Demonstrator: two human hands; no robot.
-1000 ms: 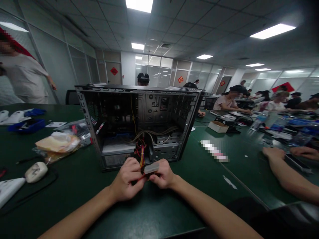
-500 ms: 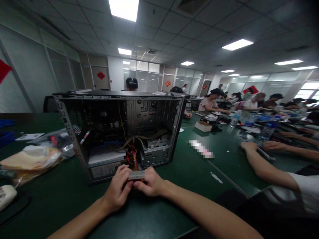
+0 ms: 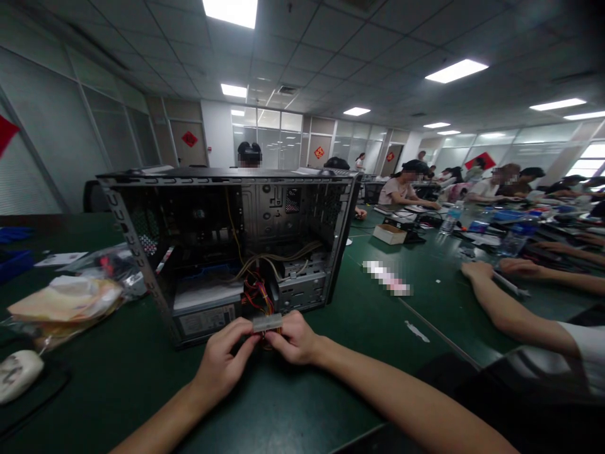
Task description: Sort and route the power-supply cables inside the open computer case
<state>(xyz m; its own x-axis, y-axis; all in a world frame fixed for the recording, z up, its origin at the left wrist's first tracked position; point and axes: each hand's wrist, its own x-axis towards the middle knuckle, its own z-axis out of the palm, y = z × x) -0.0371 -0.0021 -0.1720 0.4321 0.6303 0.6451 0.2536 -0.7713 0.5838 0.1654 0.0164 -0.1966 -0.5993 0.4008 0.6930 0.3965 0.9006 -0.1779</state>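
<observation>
Left hand (image 3: 227, 359) and right hand (image 3: 295, 340), both pinching the pale grey, bar-shaped plastic connector (image 3: 267, 323), there at six o'clock from the open black metal computer case (image 3: 227, 180)!

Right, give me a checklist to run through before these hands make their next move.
1. Left hand on the left end of the power connector: ok.
2. Right hand on its right end: ok.
3. Near side of the computer case open: ok.
4. Coloured wires loose from one another: not ok, bunched behind the power connector.
5. Pins undamaged: cannot tell, too small to see.
</observation>
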